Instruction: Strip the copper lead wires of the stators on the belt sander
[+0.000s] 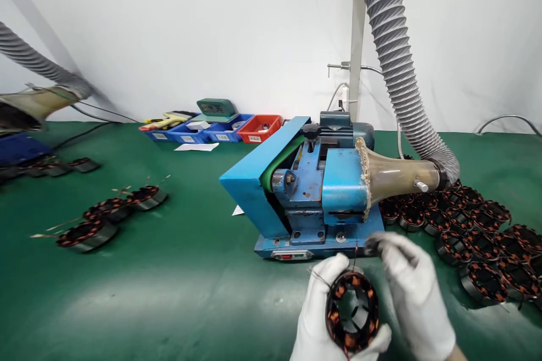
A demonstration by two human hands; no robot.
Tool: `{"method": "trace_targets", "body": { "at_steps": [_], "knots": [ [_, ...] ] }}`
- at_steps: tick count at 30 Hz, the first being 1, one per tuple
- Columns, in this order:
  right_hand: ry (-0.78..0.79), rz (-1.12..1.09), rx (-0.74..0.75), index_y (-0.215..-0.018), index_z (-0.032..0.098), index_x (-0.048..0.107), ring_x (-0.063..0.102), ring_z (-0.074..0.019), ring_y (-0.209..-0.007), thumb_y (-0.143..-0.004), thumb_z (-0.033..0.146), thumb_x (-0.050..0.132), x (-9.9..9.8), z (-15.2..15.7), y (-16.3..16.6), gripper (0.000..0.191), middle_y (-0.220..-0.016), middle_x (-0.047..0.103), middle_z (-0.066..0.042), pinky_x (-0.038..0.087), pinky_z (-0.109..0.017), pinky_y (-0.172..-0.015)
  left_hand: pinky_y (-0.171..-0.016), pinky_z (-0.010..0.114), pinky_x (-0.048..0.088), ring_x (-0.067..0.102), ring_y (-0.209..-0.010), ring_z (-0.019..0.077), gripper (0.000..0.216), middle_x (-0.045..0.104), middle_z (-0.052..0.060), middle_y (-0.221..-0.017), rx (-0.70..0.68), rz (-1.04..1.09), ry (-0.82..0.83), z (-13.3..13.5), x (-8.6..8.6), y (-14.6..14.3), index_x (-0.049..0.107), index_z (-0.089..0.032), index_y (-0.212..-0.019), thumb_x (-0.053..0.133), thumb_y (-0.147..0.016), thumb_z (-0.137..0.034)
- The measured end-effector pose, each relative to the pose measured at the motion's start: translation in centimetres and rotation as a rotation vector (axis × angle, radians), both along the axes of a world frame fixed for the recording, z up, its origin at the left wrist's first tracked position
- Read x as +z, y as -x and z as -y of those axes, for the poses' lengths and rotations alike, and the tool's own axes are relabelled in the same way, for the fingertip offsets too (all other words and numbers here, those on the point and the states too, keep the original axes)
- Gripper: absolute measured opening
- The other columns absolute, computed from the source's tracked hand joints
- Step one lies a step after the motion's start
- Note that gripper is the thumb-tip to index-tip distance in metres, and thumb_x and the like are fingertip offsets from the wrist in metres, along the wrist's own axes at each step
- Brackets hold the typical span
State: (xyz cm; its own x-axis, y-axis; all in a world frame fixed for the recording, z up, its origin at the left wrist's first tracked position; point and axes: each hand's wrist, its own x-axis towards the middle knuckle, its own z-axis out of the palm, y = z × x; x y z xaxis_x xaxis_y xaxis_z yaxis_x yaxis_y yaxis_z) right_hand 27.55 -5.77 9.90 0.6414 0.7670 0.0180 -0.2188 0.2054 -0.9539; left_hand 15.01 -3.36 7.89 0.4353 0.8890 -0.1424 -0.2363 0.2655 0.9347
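- At the near edge of the green bench (169,287), just in front of a blue belt machine (339,186), two white-gloved hands close on a single copper-wound stator (372,316). It is held upright, its bore facing the camera.
- The left hand (315,316) cups the ring from the left and from beneath, thumb up at the top edge, gripping it firmly.
- The right hand (412,293) arches over from the right. Its fingertips (375,245) are pinched together above the windings, apparently on a thin lead wire (355,256), though the strand is too fine to be sure.
- The lead looks like the weakest point. A hard or sideways pull against the left hand's grip could kink it or tear it at its root in the coil.
- The pinch sits close to the machine's base. Should the hands drift toward the green belt (279,163), loose glove fabric or the wire could catch there. Whether the belt is running cannot be told.
- Smooth gloves on a heavy ring invite a slip, and a drop onto the bench could dent the windings.
- A crowd of finished-looking stators (478,231) lies just to the right under the extraction funnel (393,177) and ribbed hose (398,67), near enough for a swinging wrist to knock.
- Three more stators (110,211) lie well apart on the left, their leads splayed.
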Motion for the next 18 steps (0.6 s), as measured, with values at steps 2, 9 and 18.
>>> {"method": "trace_targets", "body": {
  "at_steps": [2, 9, 18],
  "knots": [
    [0.083, 0.223, 0.099, -0.091, 0.021, 0.076, 0.069, -0.0248, -0.088, -0.069, 0.030, 0.075, -1.2, -0.1, 1.2, 0.024, -0.093, 0.075, -0.008, 0.056, -0.031, -0.077, -0.052, 0.027, 0.056, 0.072, -0.072, 0.0212, 0.030, 0.070, 0.005, -0.078, 0.003, 0.145, 0.364, -1.1, 0.8, -1.2, 0.064, -0.021, -0.087, 0.058, -0.079, -0.050],
    [0.189, 0.337, 0.013, -0.094, 0.020, 0.073, 0.067, -0.0252, -0.094, -0.081, 0.030, 0.061, -2.7, -3.7, 1.8, 0.021, -0.099, 0.073, -0.008, 0.051, -0.039, -0.089, -0.080, 0.029, 0.056, 0.069, -0.084, 0.0197, 0.043, 0.073, 0.002, -0.087, 0.193, 0.215, 0.159, -4.8, 0.3, -3.7, 0.066, -0.022, -0.081, 0.087, -0.045, -0.031],
    [0.199, 0.293, 0.023, -0.090, 0.022, 0.073, 0.067, -0.0251, -0.091, -0.084, 0.035, 0.057, -1.6, -4.0, 1.5, 0.021, -0.096, 0.072, -0.007, 0.050, -0.039, -0.086, -0.094, 0.033, 0.048, 0.063, -0.104, 0.0245, 0.058, 0.066, 0.005, -0.107, 0.039, 0.101, -0.149, -5.2, -0.3, -3.3, 0.061, -0.022, -0.098, 0.086, -0.046, -0.022]
  ]
}}
